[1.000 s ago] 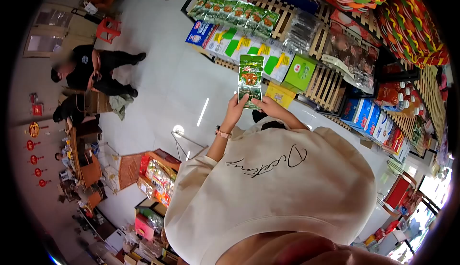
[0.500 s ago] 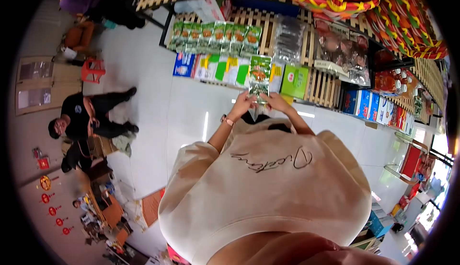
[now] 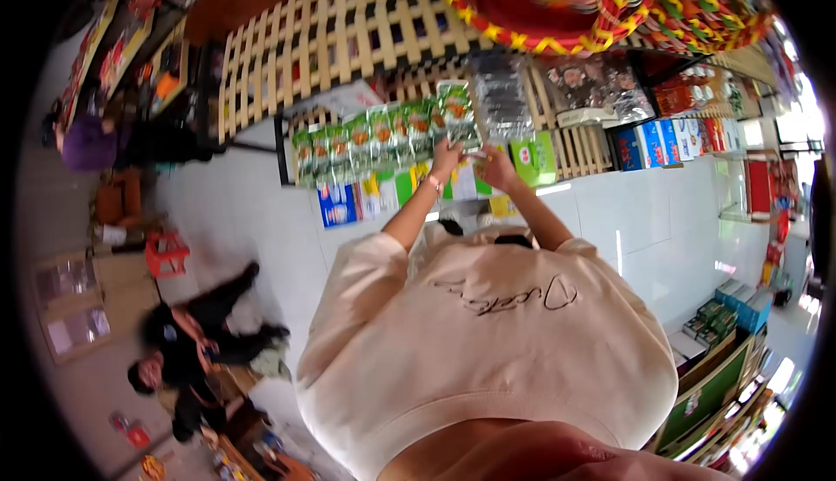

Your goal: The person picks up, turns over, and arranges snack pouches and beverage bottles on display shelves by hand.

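A green foil food packet (image 3: 455, 108) with a picture of food on its front is at the right end of the row on the slatted shelf. My left hand (image 3: 446, 159) is closed on its lower edge. My right hand (image 3: 496, 168) pinches near the lower right corner, the fingertips partly blurred. Similar green packets (image 3: 370, 137) lie overlapping in a row to the left. To the right sits a stack of dark items in clear plastic (image 3: 502, 96).
Below the packets are a blue box (image 3: 338, 206) and a green box (image 3: 533, 159). Red and yellow woven baskets (image 3: 557, 33) stand on the upper slatted shelf (image 3: 322, 41). A person in black (image 3: 209, 333) sits at the left, near a red stool (image 3: 167, 255).
The packet has moved from in front of the shelf up to the right end of the row, both hands going with it. The view has shifted and turned.
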The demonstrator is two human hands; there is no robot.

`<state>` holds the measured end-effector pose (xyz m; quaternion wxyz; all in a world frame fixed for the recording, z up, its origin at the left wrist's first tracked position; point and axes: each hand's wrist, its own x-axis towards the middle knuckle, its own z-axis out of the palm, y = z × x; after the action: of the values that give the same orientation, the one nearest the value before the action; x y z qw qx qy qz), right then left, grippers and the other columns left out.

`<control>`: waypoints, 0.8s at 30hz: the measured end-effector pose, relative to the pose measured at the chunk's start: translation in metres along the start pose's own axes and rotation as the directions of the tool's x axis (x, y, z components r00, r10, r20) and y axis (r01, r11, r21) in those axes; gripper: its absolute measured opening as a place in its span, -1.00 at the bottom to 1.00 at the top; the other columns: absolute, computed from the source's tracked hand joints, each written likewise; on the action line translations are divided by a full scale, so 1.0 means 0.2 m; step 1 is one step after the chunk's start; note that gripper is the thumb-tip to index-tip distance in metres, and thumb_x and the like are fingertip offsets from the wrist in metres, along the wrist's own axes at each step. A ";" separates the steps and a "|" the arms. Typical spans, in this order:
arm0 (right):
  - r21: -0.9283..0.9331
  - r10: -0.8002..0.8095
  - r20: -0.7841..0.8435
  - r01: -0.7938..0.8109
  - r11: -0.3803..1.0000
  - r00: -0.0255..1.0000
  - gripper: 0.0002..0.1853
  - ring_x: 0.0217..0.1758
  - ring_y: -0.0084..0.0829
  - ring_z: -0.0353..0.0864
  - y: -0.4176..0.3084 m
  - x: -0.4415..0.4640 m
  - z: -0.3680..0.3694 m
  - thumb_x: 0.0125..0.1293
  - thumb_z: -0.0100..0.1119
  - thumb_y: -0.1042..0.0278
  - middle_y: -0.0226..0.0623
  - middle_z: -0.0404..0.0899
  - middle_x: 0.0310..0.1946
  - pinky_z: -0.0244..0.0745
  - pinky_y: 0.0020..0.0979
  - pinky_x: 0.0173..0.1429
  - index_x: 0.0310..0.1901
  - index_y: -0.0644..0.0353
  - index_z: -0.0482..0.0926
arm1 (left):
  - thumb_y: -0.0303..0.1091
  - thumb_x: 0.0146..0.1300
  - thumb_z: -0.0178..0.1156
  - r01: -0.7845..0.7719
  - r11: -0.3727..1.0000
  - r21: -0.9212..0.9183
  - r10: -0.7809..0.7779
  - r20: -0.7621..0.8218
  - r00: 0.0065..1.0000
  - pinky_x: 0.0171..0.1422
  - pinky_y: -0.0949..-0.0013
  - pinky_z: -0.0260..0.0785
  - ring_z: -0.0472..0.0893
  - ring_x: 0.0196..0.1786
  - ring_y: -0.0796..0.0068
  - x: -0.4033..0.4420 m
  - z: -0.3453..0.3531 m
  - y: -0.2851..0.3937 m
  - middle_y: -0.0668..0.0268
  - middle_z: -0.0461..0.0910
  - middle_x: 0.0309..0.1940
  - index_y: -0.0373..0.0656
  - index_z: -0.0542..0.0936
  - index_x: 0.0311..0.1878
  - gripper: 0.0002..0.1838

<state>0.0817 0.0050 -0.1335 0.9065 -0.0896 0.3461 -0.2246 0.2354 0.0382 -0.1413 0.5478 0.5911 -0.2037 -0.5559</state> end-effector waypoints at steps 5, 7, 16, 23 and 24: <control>0.058 -0.043 -0.119 0.050 0.997 0.992 -0.73 -0.18 -0.41 0.32 0.08 0.03 0.06 0.19 -0.10 0.04 -0.38 0.42 -0.09 0.24 -0.38 -0.03 -0.15 -0.05 0.37 | -0.47 0.19 0.01 0.158 0.987 -0.012 -0.156 0.107 0.982 -0.34 0.51 0.41 0.52 -0.33 0.48 0.12 -0.07 -0.01 0.28 0.47 -0.28 -0.24 0.36 -0.11 -0.80; 0.061 -0.067 -0.200 0.081 0.995 0.977 -0.68 -0.09 -0.43 0.32 0.16 -0.03 0.06 0.22 -0.15 0.06 -0.41 0.42 -0.06 0.22 -0.41 0.01 -0.03 -0.06 0.38 | -0.48 0.17 0.04 0.273 0.957 -0.102 -0.260 0.122 0.958 -0.33 0.49 0.43 0.53 -0.31 0.41 0.12 -0.10 -0.03 0.22 0.46 -0.27 -0.26 0.33 -0.12 -0.78; 0.125 -0.204 -0.530 0.313 0.941 0.823 -0.64 -0.12 -0.46 0.36 0.43 -0.45 -0.40 0.22 -0.17 0.11 -0.42 0.42 -0.06 0.27 -0.44 -0.02 0.04 -0.11 0.38 | -0.32 0.12 0.14 0.668 0.499 -0.552 -0.674 0.238 0.700 -0.19 0.52 0.51 0.54 -0.17 0.40 0.16 -0.18 -0.10 0.16 0.51 -0.36 -0.39 0.39 -0.22 -0.70; 0.146 -0.223 -0.767 0.503 0.852 0.601 -0.62 -0.18 -0.49 0.37 0.62 -0.96 -0.79 0.16 -0.07 0.07 -0.42 0.43 -0.07 0.31 -0.47 -0.14 0.03 -0.10 0.38 | -0.32 0.04 0.11 0.767 0.233 -0.598 -0.887 0.193 0.420 0.05 0.16 0.29 0.41 -0.07 0.16 0.16 -0.09 -0.03 0.04 0.42 -0.14 -0.40 0.33 -0.07 -0.57; 0.171 -0.227 -0.770 0.535 0.827 0.596 -0.62 -0.19 -0.49 0.37 0.68 -1.03 -0.87 0.15 -0.06 0.07 -0.42 0.42 -0.07 0.31 -0.48 -0.15 0.03 -0.10 0.38 | -0.32 0.04 0.09 0.773 0.187 -0.607 -0.881 0.244 0.405 0.05 0.14 0.28 0.41 -0.05 0.15 0.17 -0.08 -0.02 0.04 0.42 -0.14 -0.39 0.33 -0.06 -0.57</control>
<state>-0.1230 0.2202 -0.1849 0.6225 0.1125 0.5939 -0.4971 0.2572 0.0177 -0.1629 0.3370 0.4211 0.3954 -0.7435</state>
